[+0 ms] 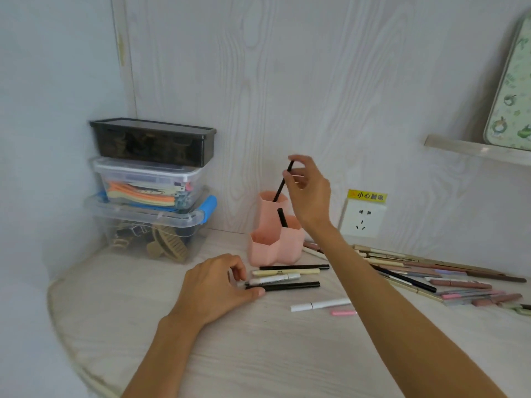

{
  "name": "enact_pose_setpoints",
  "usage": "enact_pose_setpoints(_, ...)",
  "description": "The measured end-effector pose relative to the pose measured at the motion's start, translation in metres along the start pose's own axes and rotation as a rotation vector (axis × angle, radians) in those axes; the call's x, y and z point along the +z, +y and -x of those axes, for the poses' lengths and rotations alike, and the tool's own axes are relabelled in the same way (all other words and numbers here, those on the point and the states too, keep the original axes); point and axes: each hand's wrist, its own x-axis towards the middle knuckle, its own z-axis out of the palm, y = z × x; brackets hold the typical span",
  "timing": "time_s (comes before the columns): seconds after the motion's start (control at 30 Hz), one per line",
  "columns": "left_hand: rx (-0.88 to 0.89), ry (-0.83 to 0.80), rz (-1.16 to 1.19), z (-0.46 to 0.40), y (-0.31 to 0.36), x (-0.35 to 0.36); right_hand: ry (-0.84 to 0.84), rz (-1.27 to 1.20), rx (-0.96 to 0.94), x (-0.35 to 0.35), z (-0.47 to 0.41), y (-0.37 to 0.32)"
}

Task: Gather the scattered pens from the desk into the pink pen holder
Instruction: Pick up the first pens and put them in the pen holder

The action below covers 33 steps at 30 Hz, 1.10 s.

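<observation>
Light, stiff, a little slick — slim black plastic pen (283, 183), best pinched near the upper end so the tip drops straight. Held just so by right hand (309, 191), thumb and fingertips closed on the top, lower end already inside the rear cell of the pink plastic honeycomb pen holder (274, 239); another black pen (282, 217) standing in the next cell. Left hand (218, 285) loosely curled on the pale wooden desk (258, 354) — fingertips touching the ends of four pens (287, 277) lying side by side in front of the holder, grip not clear. Further scattered pens (431, 275) at right.
</observation>
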Motion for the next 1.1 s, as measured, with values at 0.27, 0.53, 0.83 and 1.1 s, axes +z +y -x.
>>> enact_pose_setpoints(0.27, 0.094, -0.009, -0.008, -0.001, 0.0, 0.002, -0.372, 0.064, 0.102, -0.047, 0.007, 0.025)
enact_pose_setpoints(0.53, 0.117, -0.037, -0.055, 0.003, 0.008, 0.001, -1.284, 0.506, 0.421, -0.195, 0.076, 0.049)
enact_pose_setpoints(0.83, 0.133, -0.07, -0.052, 0.005, 0.005, 0.001, -0.815, 0.192, 0.26, -0.153, 0.109, 0.062)
enact_pose_setpoints(1.1, 0.164, -0.032, -0.065, 0.002, 0.003, 0.011, -0.722, 0.409, 0.017, -0.09, 0.099, 0.069)
